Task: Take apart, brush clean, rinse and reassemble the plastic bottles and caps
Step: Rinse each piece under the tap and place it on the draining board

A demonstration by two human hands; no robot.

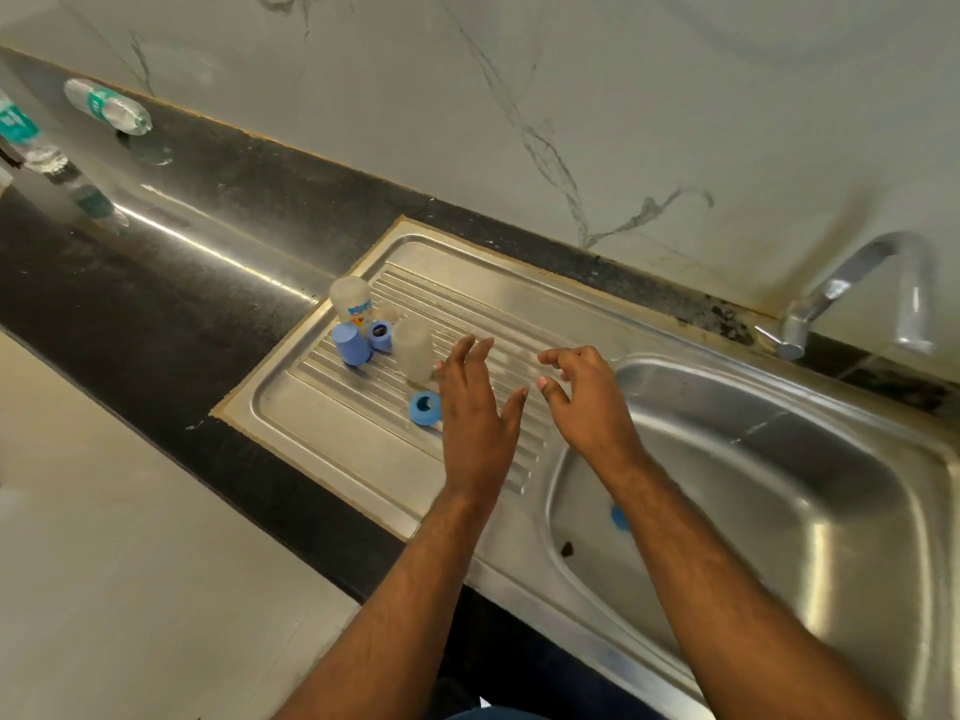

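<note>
Two water bottles (107, 107) stand along the far left edge of the black counter (171, 262), well apart from the washing, likely waiting their turn. On the draining board (332, 439) at the sink's left end, near its far left corner, sits a printed bottle (353, 304), with an upturned blue cap (351, 345) and a blue ring (381, 336) just beside it, set there to drip, it seems. A clear bottle (414, 350) stands nearer the middle, a second blue ring (425, 406) in front of it. The left hand (475, 413) hovers flat beside that ring, fingers spread and empty. The right hand (584, 394) hangs over the basin's left rim, fingers loosely curled, gripping nothing. Another blue piece (619, 517) lies in the basin (779, 485). The tap (857, 288) at the far right shows no visible stream.
</note>
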